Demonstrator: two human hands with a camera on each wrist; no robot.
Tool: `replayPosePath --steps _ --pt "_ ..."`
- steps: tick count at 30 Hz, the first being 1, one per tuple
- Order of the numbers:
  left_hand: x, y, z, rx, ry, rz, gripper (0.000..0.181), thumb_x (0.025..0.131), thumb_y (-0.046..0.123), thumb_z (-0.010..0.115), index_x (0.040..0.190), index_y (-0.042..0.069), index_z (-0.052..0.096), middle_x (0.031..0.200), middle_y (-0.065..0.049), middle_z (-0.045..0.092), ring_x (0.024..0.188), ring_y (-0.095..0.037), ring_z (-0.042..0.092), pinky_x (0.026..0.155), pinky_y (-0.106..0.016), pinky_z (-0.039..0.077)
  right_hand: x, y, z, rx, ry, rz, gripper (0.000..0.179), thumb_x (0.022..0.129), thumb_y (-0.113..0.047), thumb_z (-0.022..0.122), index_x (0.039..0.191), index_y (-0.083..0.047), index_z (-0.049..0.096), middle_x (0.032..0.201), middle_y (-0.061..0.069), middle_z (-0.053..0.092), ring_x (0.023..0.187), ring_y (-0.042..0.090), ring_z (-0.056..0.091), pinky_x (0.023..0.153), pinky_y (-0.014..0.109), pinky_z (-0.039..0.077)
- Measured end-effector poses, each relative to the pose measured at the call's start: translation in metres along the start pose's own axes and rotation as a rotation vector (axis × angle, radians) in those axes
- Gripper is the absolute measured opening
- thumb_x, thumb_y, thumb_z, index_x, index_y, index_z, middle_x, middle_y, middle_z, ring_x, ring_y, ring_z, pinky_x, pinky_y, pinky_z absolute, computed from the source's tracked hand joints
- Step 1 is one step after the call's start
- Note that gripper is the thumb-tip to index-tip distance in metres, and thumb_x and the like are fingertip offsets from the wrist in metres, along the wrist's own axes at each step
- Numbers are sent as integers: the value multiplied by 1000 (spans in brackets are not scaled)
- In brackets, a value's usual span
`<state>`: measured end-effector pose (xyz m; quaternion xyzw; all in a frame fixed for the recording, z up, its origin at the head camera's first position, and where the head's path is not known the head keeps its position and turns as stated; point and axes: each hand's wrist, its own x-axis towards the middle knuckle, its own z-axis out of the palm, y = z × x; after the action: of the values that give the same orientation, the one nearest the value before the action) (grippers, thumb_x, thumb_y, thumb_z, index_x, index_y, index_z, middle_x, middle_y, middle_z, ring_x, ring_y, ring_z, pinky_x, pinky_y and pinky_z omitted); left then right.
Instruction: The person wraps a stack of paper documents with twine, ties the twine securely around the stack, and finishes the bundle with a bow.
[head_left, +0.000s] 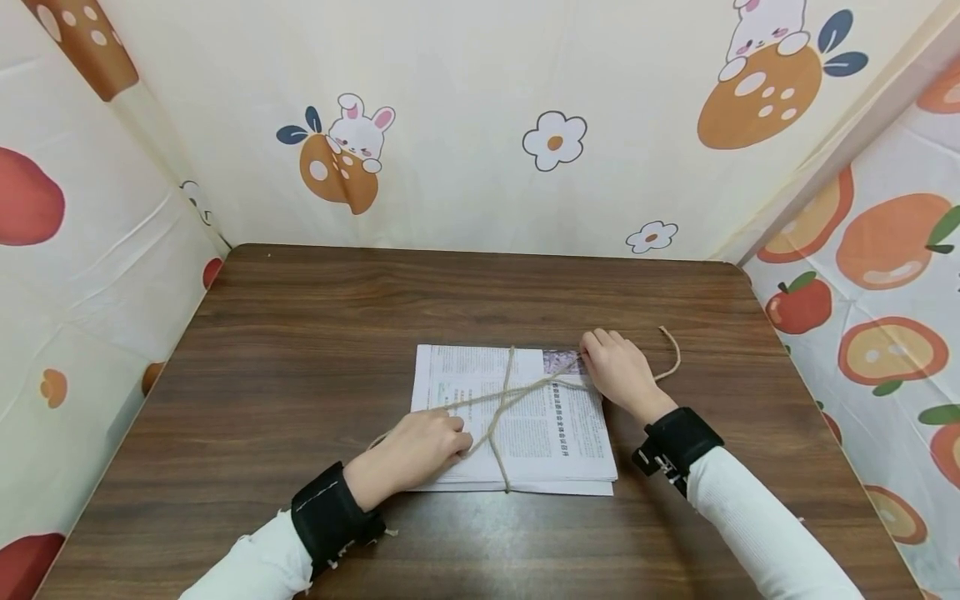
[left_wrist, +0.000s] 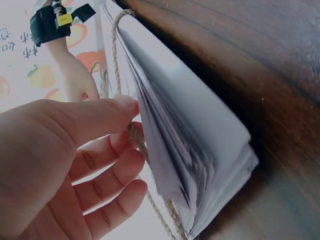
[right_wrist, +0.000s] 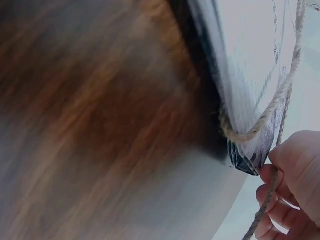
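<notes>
A person's left hand (head_left: 414, 448) is pinching tan twine (left_wrist: 115, 60) near the near-left edge of a newspaper stack (head_left: 573, 442) while the right hand (head_left: 618, 371) is gripping the twine at the far-right corner; the stack is lying on a wood-grain table (head_left: 300, 350).

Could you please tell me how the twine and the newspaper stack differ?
The twine is thin and tan; the newspaper stack is broad and white with dark print. The twine runs across and over the edges of the newspaper stack, which lies flat on the wood-grain tabletop.
</notes>
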<state>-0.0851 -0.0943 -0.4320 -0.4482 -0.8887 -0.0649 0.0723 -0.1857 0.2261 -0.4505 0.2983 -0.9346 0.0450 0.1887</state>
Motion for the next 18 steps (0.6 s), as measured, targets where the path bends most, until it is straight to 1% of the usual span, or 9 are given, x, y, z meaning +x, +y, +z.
replayPosePath --steps 3,6,11,14,18 --pt "-2 1 -1 -15 -10 3 19 81 15 67 66 22 57 61 8 44 57 -9 45 51 -19 35 1 -1 0 6 -10 18 11 81 -4 66 83 -3 56 75 10 55 64 26 53 53 34 42" --pt "-3 1 -1 -7 -9 0 20 81 16 67 66 22 56 61 8 43 56 -8 44 51 -19 34 2 -2 -1 23 -27 39 11 81 -3 66 84 -3 56 74 9 55 63 25 51 52 33 41" --pt "-3 0 -4 -10 -10 -8 19 82 18 67 67 21 56 62 8 45 56 -6 44 49 -19 34 2 -4 -3 42 -35 45 11 81 -3 65 84 -3 55 74 9 54 63 24 50 53 32 40" --pt "1 0 -9 -46 6 -3 16 82 18 67 69 21 58 64 8 45 56 -5 44 50 -19 35 1 -4 -4 37 -26 41 10 81 -3 65 83 -4 56 74 9 55 62 24 50 52 32 39" --pt "9 0 -21 -90 31 18 14 83 17 67 73 20 58 67 8 46 57 -5 46 52 -20 38 1 -5 -3 30 -38 49 9 80 -3 65 82 -4 56 73 8 55 62 24 51 51 32 40"
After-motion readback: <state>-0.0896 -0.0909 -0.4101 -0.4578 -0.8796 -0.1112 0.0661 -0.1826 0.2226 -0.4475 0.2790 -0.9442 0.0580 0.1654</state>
